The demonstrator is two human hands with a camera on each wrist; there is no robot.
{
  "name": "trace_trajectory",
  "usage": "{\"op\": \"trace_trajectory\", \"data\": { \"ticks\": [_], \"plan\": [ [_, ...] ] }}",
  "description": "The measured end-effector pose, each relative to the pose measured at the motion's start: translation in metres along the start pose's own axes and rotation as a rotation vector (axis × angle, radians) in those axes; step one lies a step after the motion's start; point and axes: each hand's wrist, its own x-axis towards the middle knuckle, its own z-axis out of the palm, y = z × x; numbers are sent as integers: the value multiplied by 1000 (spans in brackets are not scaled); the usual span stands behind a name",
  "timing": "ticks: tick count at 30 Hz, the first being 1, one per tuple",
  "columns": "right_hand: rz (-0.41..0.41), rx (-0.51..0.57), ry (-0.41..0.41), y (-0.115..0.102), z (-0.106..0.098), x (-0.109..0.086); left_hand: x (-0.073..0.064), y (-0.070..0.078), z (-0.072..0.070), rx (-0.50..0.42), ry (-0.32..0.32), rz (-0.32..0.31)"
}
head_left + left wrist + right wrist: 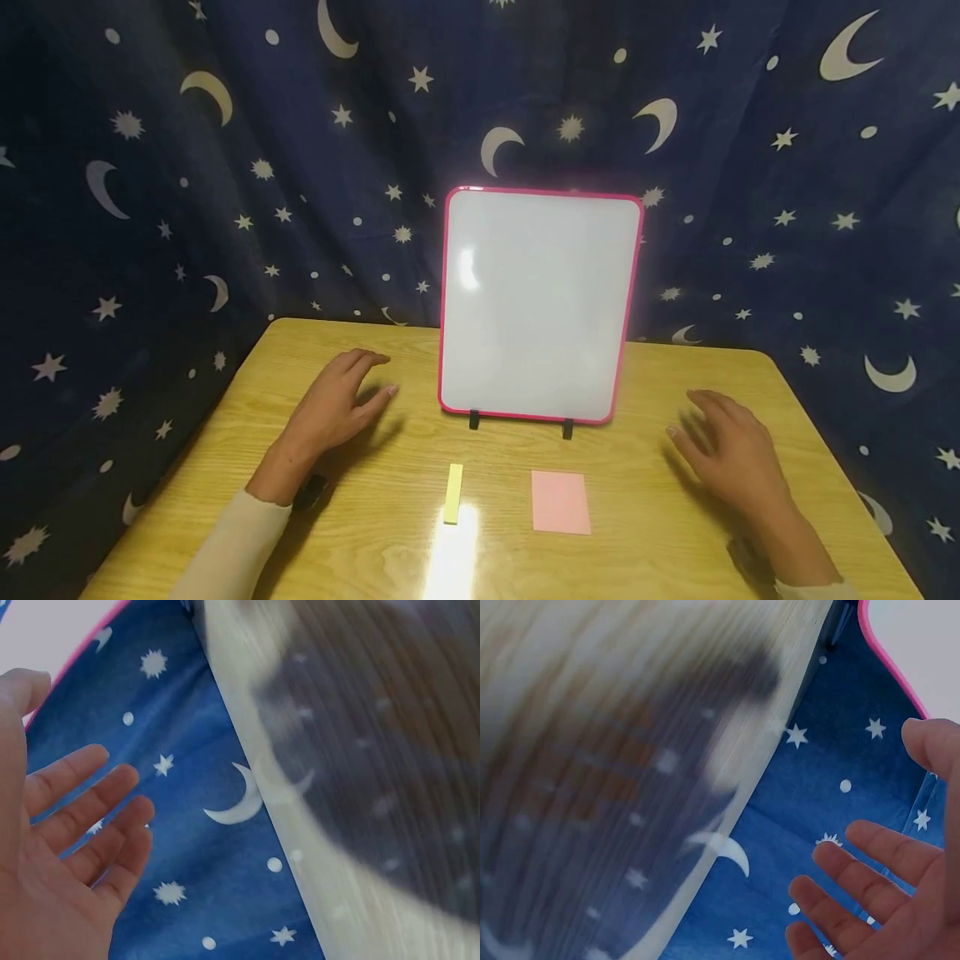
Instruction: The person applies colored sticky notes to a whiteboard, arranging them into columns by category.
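Note:
A whiteboard (536, 308) with a pink rim stands upright at the back middle of the table, propped on a stand with two black feet. In front of it lie a narrow yellow sticky note (453, 494) and, to its right, a square pink sticky note (561, 502). My left hand (333, 404) is held over the table left of the whiteboard, fingers relaxed and holding nothing. On the other side, my right hand (731, 454) hovers with loosely bent fingers, also holding nothing. Both wrist views show the palms bare, with part of the whiteboard's pink rim beyond.
The wooden table (360, 533) has rounded far corners and a bright glare spot near its front. A dark blue curtain (360, 167) with moons and stars hangs behind it and along the left side.

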Motion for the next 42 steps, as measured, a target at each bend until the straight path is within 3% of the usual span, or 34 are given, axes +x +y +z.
{"op": "trace_trajectory", "data": {
  "ticks": [13, 42],
  "plan": [
    [-71, 29, 16, -20, 6, 3, 4, 28, 5, -20, -51, 52],
    [-156, 10, -53, -57, 21, -5, -4, 61, 29, -48, -142, 148]
  ]
}}
